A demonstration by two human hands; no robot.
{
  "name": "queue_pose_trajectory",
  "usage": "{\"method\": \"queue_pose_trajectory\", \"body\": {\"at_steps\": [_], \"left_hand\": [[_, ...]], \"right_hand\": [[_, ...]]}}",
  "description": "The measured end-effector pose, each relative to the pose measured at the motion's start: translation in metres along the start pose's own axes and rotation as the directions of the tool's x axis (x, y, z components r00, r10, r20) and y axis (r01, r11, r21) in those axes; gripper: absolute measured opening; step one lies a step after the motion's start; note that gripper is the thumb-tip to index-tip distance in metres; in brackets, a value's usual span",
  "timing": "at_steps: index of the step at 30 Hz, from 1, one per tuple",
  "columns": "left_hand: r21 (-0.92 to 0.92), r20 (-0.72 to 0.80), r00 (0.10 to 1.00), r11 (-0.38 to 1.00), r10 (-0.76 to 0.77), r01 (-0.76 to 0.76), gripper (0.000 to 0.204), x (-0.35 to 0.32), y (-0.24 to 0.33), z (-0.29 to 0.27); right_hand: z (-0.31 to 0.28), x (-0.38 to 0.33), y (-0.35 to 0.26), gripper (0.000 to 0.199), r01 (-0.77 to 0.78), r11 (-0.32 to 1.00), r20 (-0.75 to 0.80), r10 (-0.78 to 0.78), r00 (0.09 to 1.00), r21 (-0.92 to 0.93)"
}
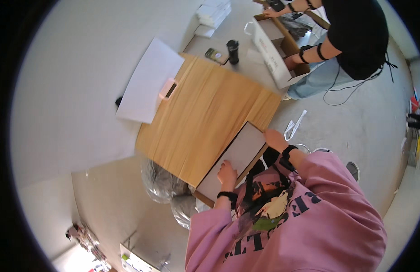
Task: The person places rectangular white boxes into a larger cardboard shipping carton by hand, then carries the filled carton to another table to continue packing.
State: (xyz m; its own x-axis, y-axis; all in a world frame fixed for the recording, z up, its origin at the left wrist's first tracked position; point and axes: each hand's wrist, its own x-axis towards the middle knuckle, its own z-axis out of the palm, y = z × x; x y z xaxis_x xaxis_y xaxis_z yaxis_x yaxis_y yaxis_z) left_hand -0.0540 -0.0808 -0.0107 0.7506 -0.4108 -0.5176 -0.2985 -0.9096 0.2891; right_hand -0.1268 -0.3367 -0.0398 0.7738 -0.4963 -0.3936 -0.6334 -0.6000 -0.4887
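A long shallow cardboard box (246, 147) with a pale flat inside and dark rim lies slantwise along the near edge of the wooden table. On its pale surface rests my left hand (227, 175), fingers stretched out and pressing lightly near the middle. My right hand (275, 139) is closed around the box's right end at the near corner; its fingertips are partly hidden by the box wall. Both wrists wear black bands.
Beyond the wooden tabletop (210, 104), a white board (151, 81) leans by the wall with a small pink-framed device (168, 89) before it. A phone (216, 55) and black tumbler (233, 51) stand farther back. At right, another person reaches into a white carton (269, 54). Plastic-wrapped bundles (162, 183) lie below left.
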Motion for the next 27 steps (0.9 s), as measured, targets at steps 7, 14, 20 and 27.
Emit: {"method": "queue_pose_trajectory", "body": {"at_steps": [7, 14, 20, 27], "left_hand": [[-0.263, 0.106, 0.976, 0.952, 0.192, -0.159, 0.039, 0.009, 0.041, 0.004], [-0.214, 0.148, 0.986, 0.976, 0.082, -0.049, 0.041, 0.024, 0.041, 0.025], [-0.584, 0.147, 0.988, 0.803, -0.042, 0.121, 0.039, 0.005, 0.035, 0.018], [-0.524, -0.459, 0.681, 0.793, -0.57, 0.31, 0.028, -0.085, -0.032, -0.013]], "right_hand": [[0.0, -0.004, 0.003, 0.023, -0.011, 0.999, 0.071, 0.014, 0.997, -0.045], [-0.008, -0.004, 0.004, 0.02, 0.008, 1.0, 0.119, -0.005, 0.993, -0.024], [-0.022, 0.0, 0.007, 0.018, 0.133, 0.991, 0.154, -0.127, 0.98, -0.029], [-0.03, 0.008, 0.011, 0.02, 0.184, 0.983, 0.27, -0.174, 0.947, -0.01]]}}
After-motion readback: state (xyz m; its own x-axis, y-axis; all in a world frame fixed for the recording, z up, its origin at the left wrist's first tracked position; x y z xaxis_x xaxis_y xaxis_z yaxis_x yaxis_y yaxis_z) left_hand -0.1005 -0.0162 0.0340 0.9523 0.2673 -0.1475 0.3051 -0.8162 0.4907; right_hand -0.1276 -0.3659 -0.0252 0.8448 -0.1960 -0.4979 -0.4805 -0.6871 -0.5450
